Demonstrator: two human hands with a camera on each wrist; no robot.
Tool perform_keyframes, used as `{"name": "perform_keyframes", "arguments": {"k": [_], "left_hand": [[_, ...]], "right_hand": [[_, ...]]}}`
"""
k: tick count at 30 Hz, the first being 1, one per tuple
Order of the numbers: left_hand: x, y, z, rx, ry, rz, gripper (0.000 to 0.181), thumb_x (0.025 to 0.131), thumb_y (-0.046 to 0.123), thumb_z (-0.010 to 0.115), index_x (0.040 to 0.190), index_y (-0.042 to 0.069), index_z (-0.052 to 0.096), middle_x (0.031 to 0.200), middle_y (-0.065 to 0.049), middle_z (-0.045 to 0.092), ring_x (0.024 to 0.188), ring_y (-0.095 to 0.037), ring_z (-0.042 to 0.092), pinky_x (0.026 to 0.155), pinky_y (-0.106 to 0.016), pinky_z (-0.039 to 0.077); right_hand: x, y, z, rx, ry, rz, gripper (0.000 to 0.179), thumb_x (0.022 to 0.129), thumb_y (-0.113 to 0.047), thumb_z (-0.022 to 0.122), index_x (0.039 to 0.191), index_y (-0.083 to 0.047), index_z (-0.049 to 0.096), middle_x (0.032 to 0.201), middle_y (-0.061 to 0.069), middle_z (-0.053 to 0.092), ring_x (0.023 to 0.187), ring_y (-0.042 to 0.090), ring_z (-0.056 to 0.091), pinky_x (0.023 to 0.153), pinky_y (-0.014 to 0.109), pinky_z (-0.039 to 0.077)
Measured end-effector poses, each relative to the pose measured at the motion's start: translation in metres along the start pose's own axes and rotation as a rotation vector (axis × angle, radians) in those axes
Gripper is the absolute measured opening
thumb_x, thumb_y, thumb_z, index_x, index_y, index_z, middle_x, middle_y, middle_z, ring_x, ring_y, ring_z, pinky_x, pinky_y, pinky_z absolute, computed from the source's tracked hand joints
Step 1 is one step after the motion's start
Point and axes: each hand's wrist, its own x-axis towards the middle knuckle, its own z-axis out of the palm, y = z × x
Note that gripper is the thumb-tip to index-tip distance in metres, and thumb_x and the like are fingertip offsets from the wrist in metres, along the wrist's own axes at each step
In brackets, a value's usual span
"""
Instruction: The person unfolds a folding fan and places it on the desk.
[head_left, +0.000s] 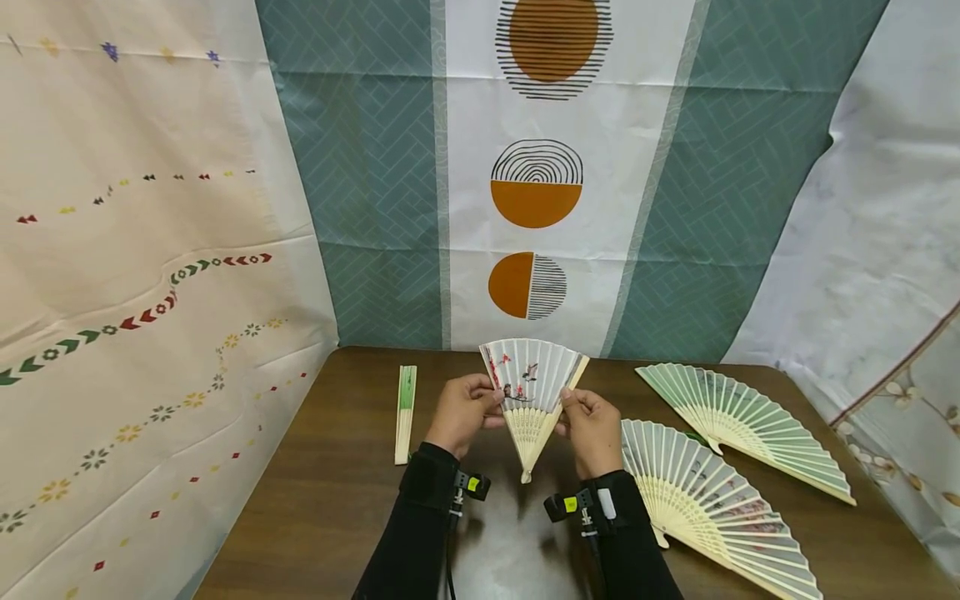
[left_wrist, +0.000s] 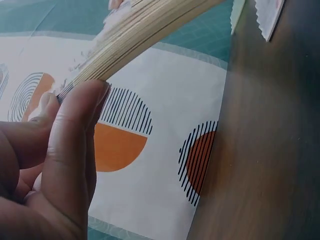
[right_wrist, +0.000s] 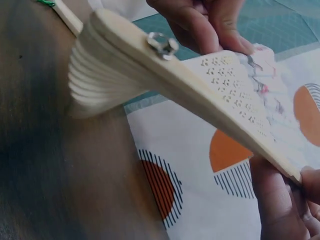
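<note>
While the partly spread white folding fan (head_left: 531, 377) is held pivot-down above the bench (head_left: 322, 517), the person's left grip (head_left: 467, 410) and right grip (head_left: 594, 427) each pinch one side; even, gentle tension should best spare the pleats (head_left: 547, 363).

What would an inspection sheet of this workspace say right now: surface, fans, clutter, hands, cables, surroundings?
Surface: brown table, glare between the sleeves.
Fan in hand: white fan, partly spread, held up off the table.
Other fans: folded fan on the left; green fan and pale fan spread open on the right.
Clutter: nothing seen besides the fans.
Hands: left hand and right hand pinch opposite sides of the white fan.
Cables: black cable along the left sleeve.
Surroundings: patterned cloths behind and at both sides.
</note>
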Motion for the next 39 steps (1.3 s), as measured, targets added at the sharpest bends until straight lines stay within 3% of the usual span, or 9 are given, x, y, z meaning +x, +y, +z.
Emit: {"name": "perform_keyframes", "arguments": {"k": [7, 18, 32, 39], "left_hand": [[0.003, -0.001, -0.006, -0.07, 0.041, 0.013, 0.009, 0.111, -0.007, 0.066, 0.115, -0.014, 0.07, 0.091, -0.002, 0.072, 0.082, -0.014, 0.069, 0.084, -0.043, 0.076], [0.003, 0.001, -0.009, -0.181, 0.095, 0.029, 0.013, 0.112, -0.006, 0.065, 0.122, -0.013, 0.07, 0.09, -0.001, 0.073, 0.082, -0.013, 0.071, 0.075, -0.025, 0.073], [0.005, 0.004, -0.017, -0.296, 0.22, 0.077, 0.018, 0.113, -0.005, 0.063, 0.126, -0.015, 0.069, 0.086, 0.0, 0.068, 0.081, -0.013, 0.069, 0.071, -0.021, 0.071], [0.006, 0.005, -0.015, -0.384, 0.27, 0.098, 0.013, 0.114, -0.006, 0.06, 0.123, -0.012, 0.067, 0.088, -0.002, 0.067, 0.079, -0.012, 0.069, 0.07, -0.021, 0.071]], "right_hand": [[0.002, -0.001, -0.004, 0.024, 0.044, 0.01, 0.031, 0.116, -0.015, 0.068, 0.123, 0.015, 0.07, 0.081, -0.011, 0.076, 0.075, 0.001, 0.07, 0.068, 0.019, 0.069], [0.005, -0.003, -0.007, 0.12, 0.084, -0.017, 0.034, 0.119, -0.013, 0.062, 0.13, 0.019, 0.067, 0.084, -0.01, 0.079, 0.076, 0.001, 0.079, 0.069, 0.021, 0.071], [0.005, -0.005, -0.011, 0.255, 0.112, -0.014, 0.034, 0.12, -0.015, 0.06, 0.133, 0.016, 0.063, 0.089, -0.007, 0.081, 0.08, 0.003, 0.083, 0.074, 0.022, 0.072], [0.007, -0.004, -0.012, 0.356, 0.15, -0.011, 0.023, 0.119, -0.013, 0.06, 0.114, 0.008, 0.067, 0.09, -0.003, 0.079, 0.083, 0.007, 0.084, 0.077, 0.024, 0.073]]}}
